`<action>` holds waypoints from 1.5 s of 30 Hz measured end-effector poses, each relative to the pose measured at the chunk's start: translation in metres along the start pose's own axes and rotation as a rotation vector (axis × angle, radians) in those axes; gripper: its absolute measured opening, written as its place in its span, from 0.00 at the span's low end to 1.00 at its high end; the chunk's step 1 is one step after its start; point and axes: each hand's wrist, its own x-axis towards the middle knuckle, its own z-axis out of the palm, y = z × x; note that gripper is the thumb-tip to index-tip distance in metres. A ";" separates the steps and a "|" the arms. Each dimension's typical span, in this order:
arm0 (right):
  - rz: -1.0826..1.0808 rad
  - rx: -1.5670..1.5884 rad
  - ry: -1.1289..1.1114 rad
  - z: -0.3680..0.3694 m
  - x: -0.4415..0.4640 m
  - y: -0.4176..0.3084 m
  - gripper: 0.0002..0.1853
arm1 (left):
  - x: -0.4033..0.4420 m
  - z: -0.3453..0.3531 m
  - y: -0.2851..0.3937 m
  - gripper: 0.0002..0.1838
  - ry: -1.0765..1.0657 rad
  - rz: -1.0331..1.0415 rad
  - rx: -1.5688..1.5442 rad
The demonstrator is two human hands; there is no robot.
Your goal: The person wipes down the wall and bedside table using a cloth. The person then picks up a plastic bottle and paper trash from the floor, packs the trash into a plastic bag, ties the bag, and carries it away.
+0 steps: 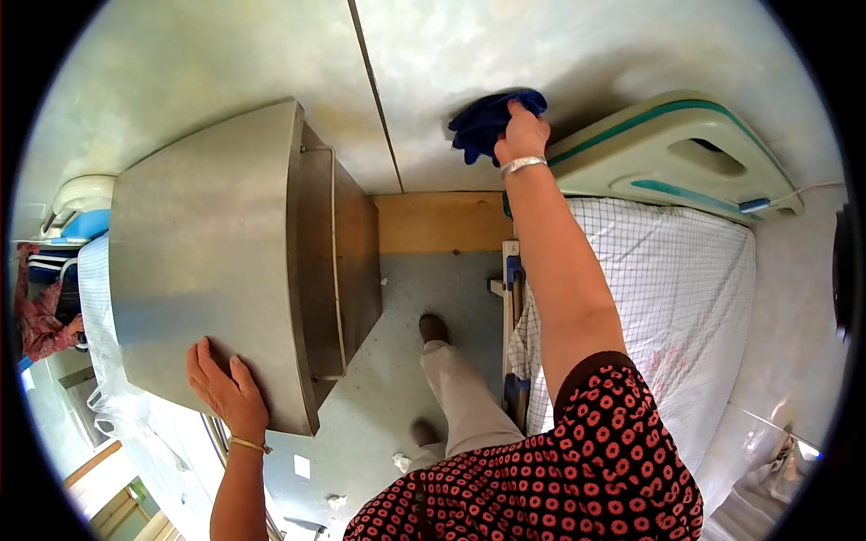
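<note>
A dark blue cloth is pressed against the pale marbled wall by my right hand, whose fingers are closed on it. A silver bracelet circles that wrist. My left hand lies on the top of a steel cabinet, near its front edge, fingers spread and holding nothing. A thin metal rail runs along the cabinet's right side. The right arm reaches up past a bed's headboard, which stands close to the wall.
A bed with a checked sheet is on the right, its side rail facing the aisle. Grey floor with scraps of paper lies between bed and cabinet. Another person's patterned sleeve shows at far left, beside a second bed.
</note>
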 end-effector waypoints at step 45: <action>-0.091 -0.003 0.023 0.000 -0.001 0.000 0.13 | 0.000 -0.001 0.001 0.22 0.005 0.023 -0.005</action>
